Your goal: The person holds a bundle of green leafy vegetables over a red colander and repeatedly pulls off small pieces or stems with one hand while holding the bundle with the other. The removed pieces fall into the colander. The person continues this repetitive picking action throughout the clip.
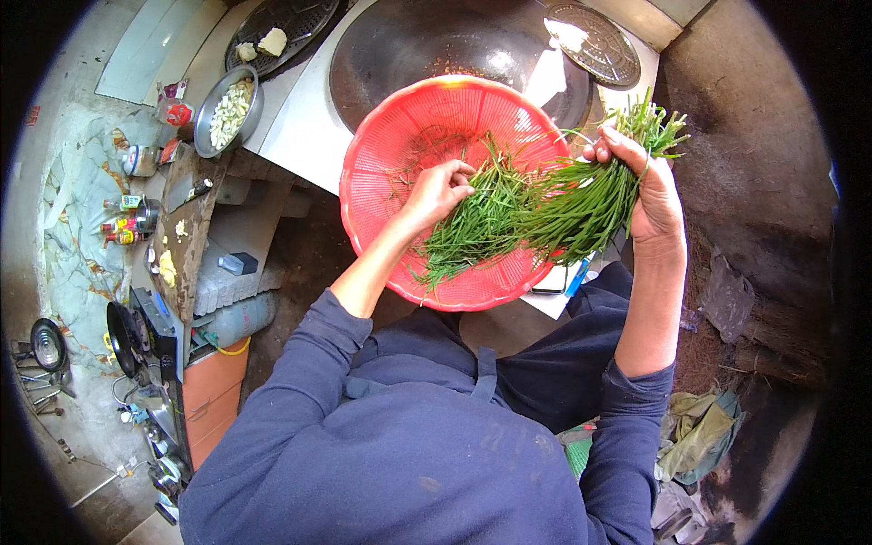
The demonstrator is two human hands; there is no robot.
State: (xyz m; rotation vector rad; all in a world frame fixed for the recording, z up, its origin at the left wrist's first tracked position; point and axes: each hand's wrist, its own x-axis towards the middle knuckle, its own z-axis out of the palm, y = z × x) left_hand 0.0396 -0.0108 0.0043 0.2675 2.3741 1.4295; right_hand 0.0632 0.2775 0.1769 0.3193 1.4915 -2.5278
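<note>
Before me is a red plastic colander basket [364, 228] with a heap of loose thin green leaves [463, 231], which look like garlic chives. Over its right side, my right hand [654, 191] grips a thick bunch of these greens [586, 211]. The cut pale stems point up past the fingers, and the leaf ends hang down into the basket. My left hand [439, 193] is at the heap's left edge, thumb and fingers bent together. Whether a leaf is pinched between them is not clear.
Behind the basket a large wok [402, 48] is set into a white stove top [296, 139]. A metal bowl [253, 129] of chopped pale pieces stands to the left, near a wooden board [178, 235] with a cleaver [182, 193]. A gas cylinder [238, 317] lies below.
</note>
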